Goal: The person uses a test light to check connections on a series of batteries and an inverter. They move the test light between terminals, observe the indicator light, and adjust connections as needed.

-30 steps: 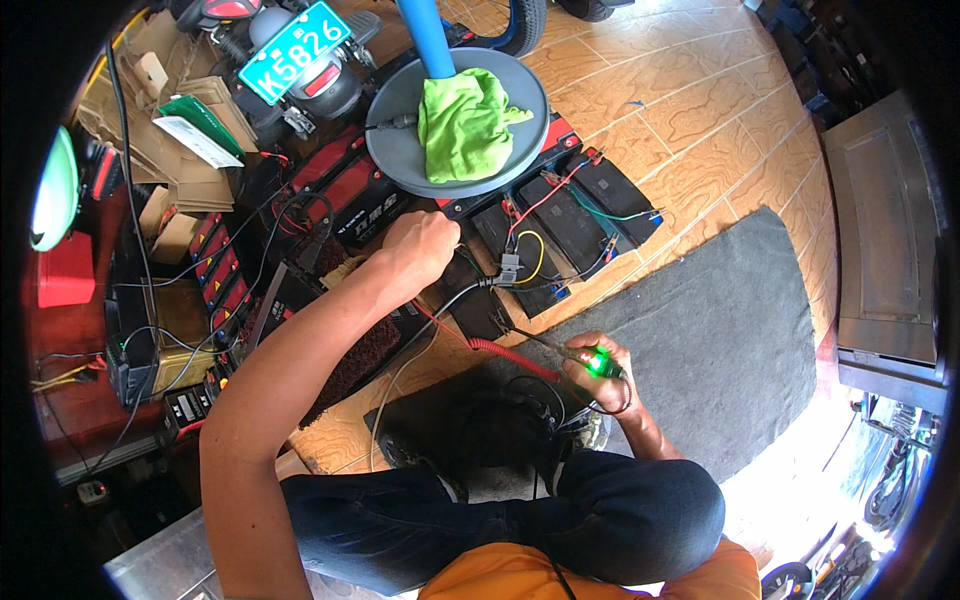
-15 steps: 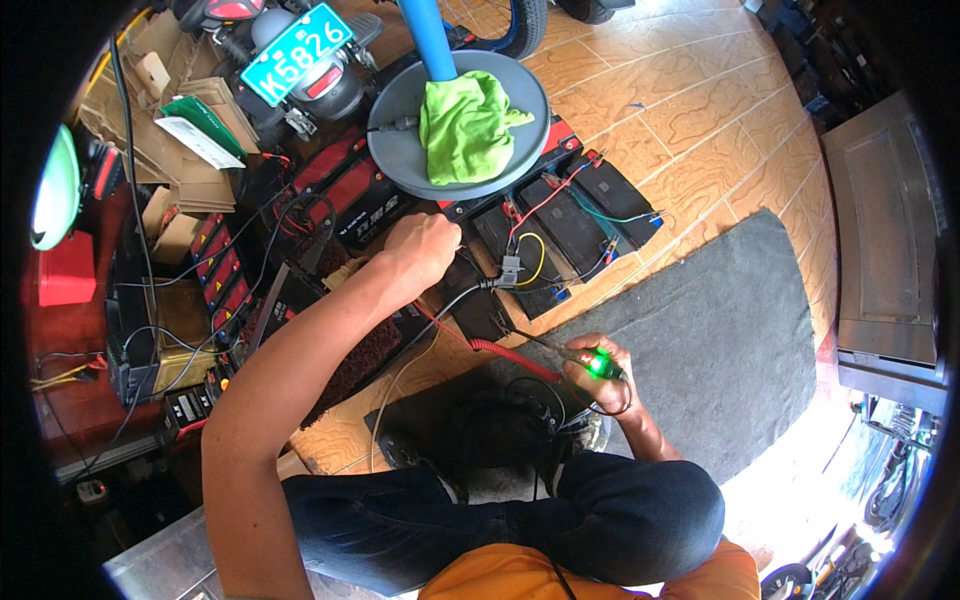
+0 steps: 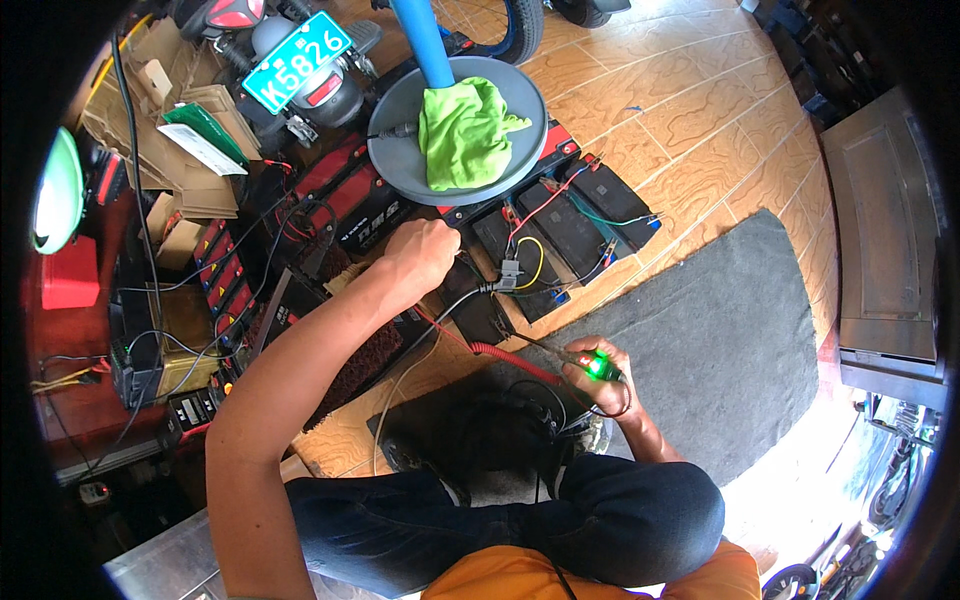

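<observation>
My right hand (image 3: 592,385) is closed around a probe tester (image 3: 600,368) glowing bright green, with a small red light beside it. Its thin shaft points up-left to the near end of a black battery (image 3: 482,314); whether the tip touches is too small to tell. A coiled red cord (image 3: 508,356) stretches from near the right hand toward the battery. My left hand (image 3: 424,256) is closed at that battery's far end, and its fingers hide whatever they hold. Several more black batteries (image 3: 607,200) lie alongside, with red, green and yellow clip leads on some terminals.
Beyond the batteries a round grey tray (image 3: 395,165) carries a green cloth (image 3: 465,140) beside a blue post (image 3: 422,40). A scooter (image 3: 335,95) and cardboard (image 3: 130,120) are at upper left. A dark mat (image 3: 720,340) covers floor at right; loose cables (image 3: 395,390) trail near my knees.
</observation>
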`<state>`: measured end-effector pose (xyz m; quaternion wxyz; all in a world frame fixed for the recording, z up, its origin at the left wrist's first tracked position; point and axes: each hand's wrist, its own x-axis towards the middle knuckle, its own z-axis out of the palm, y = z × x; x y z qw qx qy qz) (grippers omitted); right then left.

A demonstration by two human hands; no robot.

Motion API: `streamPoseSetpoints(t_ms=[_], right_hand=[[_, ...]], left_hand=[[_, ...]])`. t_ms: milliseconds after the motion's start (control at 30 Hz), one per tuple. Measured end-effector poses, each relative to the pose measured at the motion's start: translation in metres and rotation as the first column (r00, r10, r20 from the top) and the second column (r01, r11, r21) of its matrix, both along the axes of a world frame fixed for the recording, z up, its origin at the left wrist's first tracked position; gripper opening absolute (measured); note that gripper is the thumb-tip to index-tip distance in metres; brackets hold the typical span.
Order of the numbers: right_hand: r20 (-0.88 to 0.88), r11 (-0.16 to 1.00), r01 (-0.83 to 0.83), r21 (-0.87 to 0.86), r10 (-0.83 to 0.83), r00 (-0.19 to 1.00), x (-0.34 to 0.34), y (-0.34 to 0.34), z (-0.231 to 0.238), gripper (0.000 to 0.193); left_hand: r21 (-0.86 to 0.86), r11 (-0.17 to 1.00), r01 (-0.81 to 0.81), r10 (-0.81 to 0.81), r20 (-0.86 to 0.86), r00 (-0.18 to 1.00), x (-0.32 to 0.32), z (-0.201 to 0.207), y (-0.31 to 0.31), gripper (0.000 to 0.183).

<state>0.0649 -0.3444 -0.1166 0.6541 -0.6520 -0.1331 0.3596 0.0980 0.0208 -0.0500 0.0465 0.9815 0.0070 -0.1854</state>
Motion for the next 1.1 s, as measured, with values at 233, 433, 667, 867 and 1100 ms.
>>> streamPoseSetpoints(t_ms=[233,433,667,867,1100], right_hand=[[0.06,1.0,-0.008,0.005,0.008,0.998,0.001,0.0,0.002,0.031],[0.027,0.997,0.079,0.023,-0.079,0.996,-0.002,0.006,0.004,0.025],[-0.283,0.911,0.322,0.259,-0.247,0.927,0.012,-0.018,-0.017,0.043],[-0.213,0.841,0.488,0.234,-0.446,0.869,0.021,-0.03,-0.013,0.041],[-0.088,0.855,0.47,0.218,-0.463,0.882,0.027,-0.032,-0.007,0.033]], left_hand=[[0.028,1.0,0.008,-0.008,-0.015,1.0,0.001,0.001,-0.001,0.016],[0.074,0.997,0.037,-0.034,-0.043,0.999,0.002,0.006,-0.003,0.017],[-0.107,0.994,-0.002,0.01,0.068,0.998,0.012,0.016,-0.005,0.025],[-0.108,0.994,-0.014,0.034,0.188,0.982,0.038,0.003,-0.029,0.027],[-0.121,0.992,0.025,0.005,0.237,0.971,0.05,-0.014,-0.031,0.022]])
